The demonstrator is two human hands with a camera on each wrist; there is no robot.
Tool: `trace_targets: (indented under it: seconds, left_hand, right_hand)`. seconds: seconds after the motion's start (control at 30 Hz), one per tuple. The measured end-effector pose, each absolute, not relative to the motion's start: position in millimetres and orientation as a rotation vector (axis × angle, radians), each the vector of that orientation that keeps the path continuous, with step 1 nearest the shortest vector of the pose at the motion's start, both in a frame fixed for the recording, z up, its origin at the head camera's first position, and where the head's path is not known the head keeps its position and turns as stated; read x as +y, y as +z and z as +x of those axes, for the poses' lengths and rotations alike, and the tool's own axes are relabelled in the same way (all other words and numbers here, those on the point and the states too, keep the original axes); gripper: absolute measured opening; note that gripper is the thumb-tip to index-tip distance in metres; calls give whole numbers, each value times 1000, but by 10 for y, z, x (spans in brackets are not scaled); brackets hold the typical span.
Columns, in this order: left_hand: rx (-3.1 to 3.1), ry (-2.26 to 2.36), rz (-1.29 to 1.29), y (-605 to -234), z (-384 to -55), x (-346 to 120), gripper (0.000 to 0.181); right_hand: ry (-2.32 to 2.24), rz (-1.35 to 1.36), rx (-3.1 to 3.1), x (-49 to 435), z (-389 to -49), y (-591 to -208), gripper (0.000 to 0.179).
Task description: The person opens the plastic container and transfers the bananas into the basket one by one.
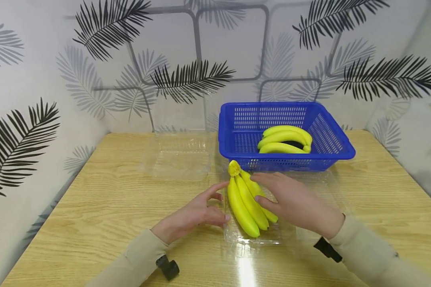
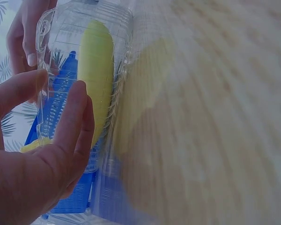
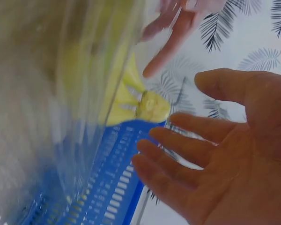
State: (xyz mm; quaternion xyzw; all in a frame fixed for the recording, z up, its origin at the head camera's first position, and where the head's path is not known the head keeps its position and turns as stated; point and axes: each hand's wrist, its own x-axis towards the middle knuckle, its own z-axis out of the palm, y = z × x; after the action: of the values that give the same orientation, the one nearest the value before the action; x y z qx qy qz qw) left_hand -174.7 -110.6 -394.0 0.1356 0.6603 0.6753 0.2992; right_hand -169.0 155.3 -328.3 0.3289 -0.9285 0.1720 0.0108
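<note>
A bunch of yellow bananas (image 1: 245,201) lies in a clear plastic clamshell box (image 1: 237,240) at the front middle of the table, its stem end toward the blue basket. My left hand (image 1: 197,213) is at the box's left side; in the left wrist view its thumb and extended fingers (image 2: 74,110) rest against the clear wall. Over the right side of the bunch hovers my right hand (image 1: 299,201), fingers loosely extended. The right wrist view shows that palm with nothing in its grasp, near the stem (image 3: 153,108). Whether it touches a banana I cannot tell.
Behind the box stands a blue perforated basket (image 1: 233,157) with another bunch of bananas (image 1: 285,137) inside. A second clear clamshell box (image 1: 181,163) sits open at the back left. The clear lid of the front box extends right beneath my right arm. Leaf-patterned covering lines the walls.
</note>
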Motion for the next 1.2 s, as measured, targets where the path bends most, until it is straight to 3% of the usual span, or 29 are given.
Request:
trace_targets:
  seconds: [0.43,0.67,0.9,1.2]
  left_hand:
    - [1751,1805,360,-3934,-1729,-1095,89]
    - [1751,1803,367,-3938,-1734,-1093,89]
    - [1748,1800,375,-3944,-1734,-1093,91]
    - [1749,1794,373,-3941,-1731,-1094,90]
  right_hand:
    - [233,915,-2959,1232,-1500,-3603,72]
    - [260,834,-2929,1191,-1538,-3714,80]
    - [238,690,-3020,1150,-1606,-3814,98]
    - [279,634,-3100,1131,-1629,-3800,97]
